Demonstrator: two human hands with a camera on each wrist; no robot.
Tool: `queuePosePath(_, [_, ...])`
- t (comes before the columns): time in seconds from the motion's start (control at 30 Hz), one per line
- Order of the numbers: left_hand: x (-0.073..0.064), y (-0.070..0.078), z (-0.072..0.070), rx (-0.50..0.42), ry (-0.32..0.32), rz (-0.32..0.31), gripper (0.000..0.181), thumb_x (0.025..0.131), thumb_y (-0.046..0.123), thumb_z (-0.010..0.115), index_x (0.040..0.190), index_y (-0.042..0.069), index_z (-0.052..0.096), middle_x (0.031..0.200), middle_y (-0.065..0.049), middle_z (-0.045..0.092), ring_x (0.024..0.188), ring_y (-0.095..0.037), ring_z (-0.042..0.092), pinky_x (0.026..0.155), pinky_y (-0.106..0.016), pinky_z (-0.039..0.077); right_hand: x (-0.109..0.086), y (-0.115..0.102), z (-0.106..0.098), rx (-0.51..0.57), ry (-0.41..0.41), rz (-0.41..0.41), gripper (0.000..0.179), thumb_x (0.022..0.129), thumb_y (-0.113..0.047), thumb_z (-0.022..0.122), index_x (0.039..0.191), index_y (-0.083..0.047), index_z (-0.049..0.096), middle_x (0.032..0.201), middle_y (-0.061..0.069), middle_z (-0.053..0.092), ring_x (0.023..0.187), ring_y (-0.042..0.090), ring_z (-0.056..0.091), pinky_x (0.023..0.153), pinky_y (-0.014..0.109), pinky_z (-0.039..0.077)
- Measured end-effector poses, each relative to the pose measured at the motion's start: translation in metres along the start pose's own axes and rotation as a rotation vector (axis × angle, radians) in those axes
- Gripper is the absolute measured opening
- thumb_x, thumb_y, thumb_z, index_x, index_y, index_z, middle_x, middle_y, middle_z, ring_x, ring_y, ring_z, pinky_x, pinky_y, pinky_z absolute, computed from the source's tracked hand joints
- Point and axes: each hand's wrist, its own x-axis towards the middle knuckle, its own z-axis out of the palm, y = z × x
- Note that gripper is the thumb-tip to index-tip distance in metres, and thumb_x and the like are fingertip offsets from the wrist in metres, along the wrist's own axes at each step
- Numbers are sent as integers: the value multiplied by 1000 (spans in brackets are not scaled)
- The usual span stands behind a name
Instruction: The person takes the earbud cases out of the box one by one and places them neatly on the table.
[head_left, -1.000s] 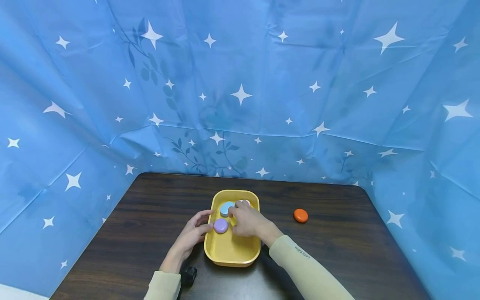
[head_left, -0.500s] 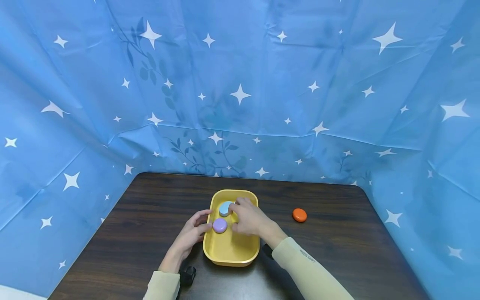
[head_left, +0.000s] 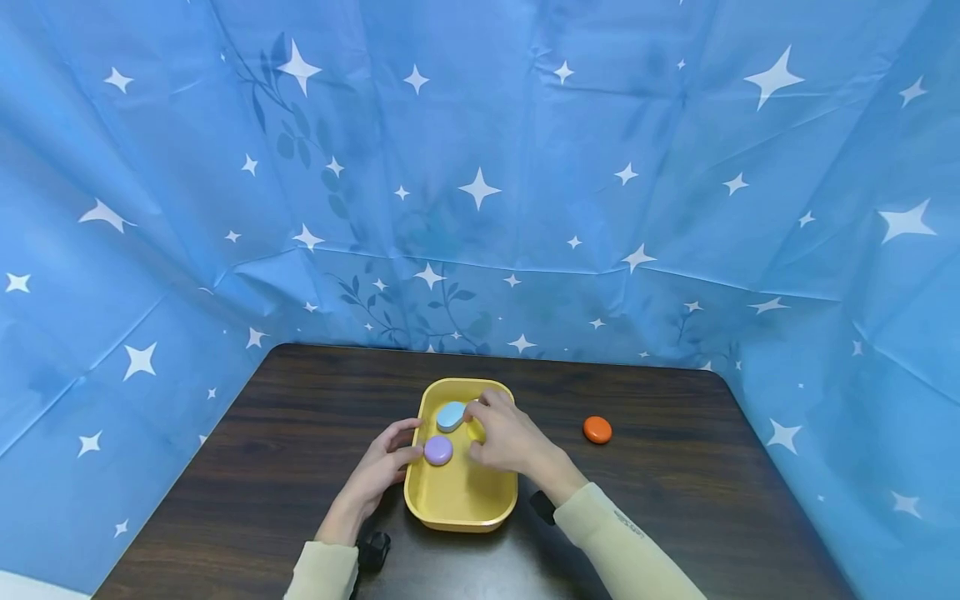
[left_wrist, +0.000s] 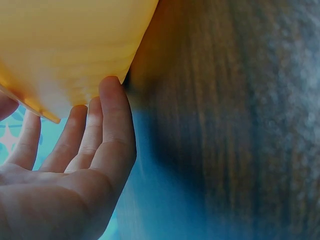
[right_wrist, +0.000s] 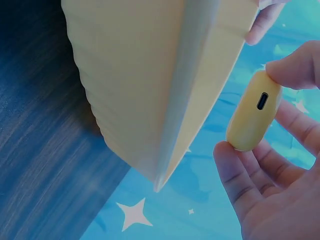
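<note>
My right hand [head_left: 517,440] pinches a yellow rounded case [right_wrist: 254,110] between thumb and fingertips, over the far right part of the yellow tray [head_left: 459,504]. A small dark charging port shows on the case's side in the right wrist view. At the tray's left wall, my left hand [head_left: 375,471] has its thumb over the rim and its fingers against the outside [left_wrist: 115,110]. Inside the tray, a purple round case [head_left: 438,450] lies close to the left thumb, with a light blue case [head_left: 450,417] farther back. My right hand covers the tray's far right corner.
An orange round case [head_left: 597,430] lies on the dark wooden table [head_left: 675,500], right of the tray. Behind and beside the table hangs a blue cloth [head_left: 480,233] with white stars. A black strap [head_left: 372,552] is at the left wrist.
My right hand has risen slightly and drawn a little right with the yellow case, showing more of the blue case. The pink-white thing at the far right is now mostly hidden. My left hand stays put.
</note>
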Motion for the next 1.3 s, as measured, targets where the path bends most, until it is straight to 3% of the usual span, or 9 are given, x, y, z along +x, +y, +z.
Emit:
queuePosePath(0.53, [3,-2,-2,14,-7,0,48,98,11,63,145,8,51,145,-22,50,117,-34,60,90,-48,55,-13,2,-11,66,65,35,28,81,-17,70,109,-16,67,113,1,50,101,20,41,70,32,46])
queuePosePath(1.0, [5,-4,-2,13,-3,-7,47,98,12,64,144,10,53,145,-19,51,117,-32,61,90,-48,55,-21,9,-12,25,98,75,32,83,-17,71,114,-13,68,114,2,51,101,20,42,77,35,48])
queuePosePath(1.3, [4,-4,-2,11,2,-6,47,98,12,64,144,10,54,144,-19,51,116,-31,61,90,-48,55,-26,18,-12,25,129,105,34,83,-16,71,117,-12,68,116,3,52,100,21,42,73,34,48])
